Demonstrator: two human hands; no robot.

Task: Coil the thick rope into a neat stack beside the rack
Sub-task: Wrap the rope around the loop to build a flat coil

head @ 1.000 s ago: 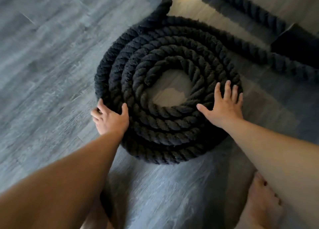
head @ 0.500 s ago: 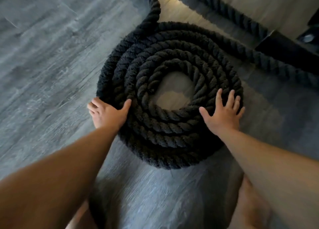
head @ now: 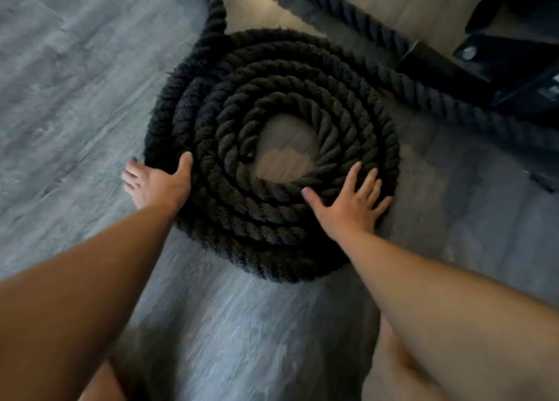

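Nearest, the left hand (head: 157,185) cups the outer edge of the coiled rope (head: 272,228) while the right hand (head: 351,202) lies flat and spread on top, apparently squaring the stack on the floor (head: 75,83) below the black rack base (head: 499,77).

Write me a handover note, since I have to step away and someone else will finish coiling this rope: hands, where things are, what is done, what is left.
Left hand: open, against the outer left edge of the coil, thumb on top of the rope.
Right hand: open, flat on top of the coil's near right turns.
The coil lies on the grey floor, several turns wound around an open centre.
Done: most of the visible rope is coiled.
Left: a loose length runs from the coil's far side toward the black rack base, and another strand leaves at the top; wind these on and tidy the stack.
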